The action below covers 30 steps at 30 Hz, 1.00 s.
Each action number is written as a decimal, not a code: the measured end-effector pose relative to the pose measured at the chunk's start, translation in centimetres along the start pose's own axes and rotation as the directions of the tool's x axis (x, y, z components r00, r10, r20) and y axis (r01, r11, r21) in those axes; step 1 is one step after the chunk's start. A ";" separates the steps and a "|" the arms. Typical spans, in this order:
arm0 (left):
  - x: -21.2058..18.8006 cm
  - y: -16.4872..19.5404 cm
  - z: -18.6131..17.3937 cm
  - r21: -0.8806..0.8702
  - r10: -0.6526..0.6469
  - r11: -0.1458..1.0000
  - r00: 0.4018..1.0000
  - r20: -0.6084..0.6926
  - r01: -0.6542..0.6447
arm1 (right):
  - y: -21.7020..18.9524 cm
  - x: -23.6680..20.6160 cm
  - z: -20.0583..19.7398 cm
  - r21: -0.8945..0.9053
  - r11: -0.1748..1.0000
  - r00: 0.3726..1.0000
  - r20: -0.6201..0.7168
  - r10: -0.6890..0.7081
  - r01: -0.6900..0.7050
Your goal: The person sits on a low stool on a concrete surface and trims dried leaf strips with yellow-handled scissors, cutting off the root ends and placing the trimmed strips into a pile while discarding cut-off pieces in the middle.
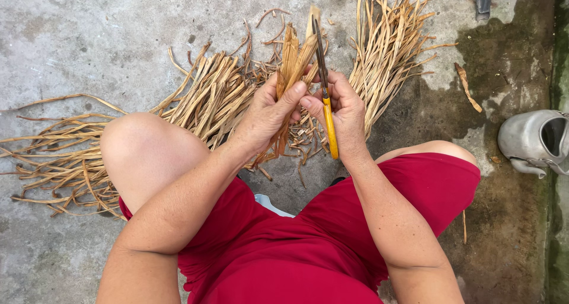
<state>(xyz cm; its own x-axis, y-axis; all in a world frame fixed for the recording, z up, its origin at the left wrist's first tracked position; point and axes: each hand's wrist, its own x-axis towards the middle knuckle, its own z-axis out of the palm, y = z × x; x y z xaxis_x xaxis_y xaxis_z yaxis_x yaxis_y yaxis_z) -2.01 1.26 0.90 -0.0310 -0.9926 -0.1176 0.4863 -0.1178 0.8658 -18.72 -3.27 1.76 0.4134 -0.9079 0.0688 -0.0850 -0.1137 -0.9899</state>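
Observation:
My left hand (268,113) grips a small bundle of dried tan plant strips (291,58), holding it upright in front of me. My right hand (344,111) holds a knife with a yellow handle (329,126) and a thin dark blade (320,49) that points away from me, lying right beside the bundle's top. The thumbs of both hands meet at the bundle. My knees in red shorts frame the hands from below.
Heaps of dried strips spread over the concrete floor on the left (195,99) and at the upper right (388,43). Short cut scraps (299,144) lie under my hands. A grey metal kettle (536,139) rests at the right edge.

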 end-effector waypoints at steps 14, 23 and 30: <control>0.3 -0.2 -1.3 -0.183 -0.041 0.983 0.995 -0.096 0.023 | 0.5 0.2 -0.2 0.077 0.997 0.998 -0.064 -0.009 0.014; -0.6 -1.0 0.8 -0.007 0.007 1.000 0.999 -0.043 -0.008 | -0.8 0.9 -1.2 0.374 0.922 0.986 -0.164 -0.036 0.096; -0.3 -0.2 -0.3 -0.199 -0.113 0.972 0.990 0.088 0.129 | -1.8 1.4 -2.3 0.516 0.856 0.999 -0.050 0.006 0.021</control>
<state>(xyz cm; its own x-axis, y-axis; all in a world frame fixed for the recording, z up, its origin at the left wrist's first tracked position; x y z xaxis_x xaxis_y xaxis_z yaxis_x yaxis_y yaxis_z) -1.79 1.56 0.59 -0.1623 -0.9716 -0.1719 0.6418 -0.2363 0.7295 -20.08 -5.27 3.88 0.3674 -0.9275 0.0694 0.4041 0.0919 -0.9101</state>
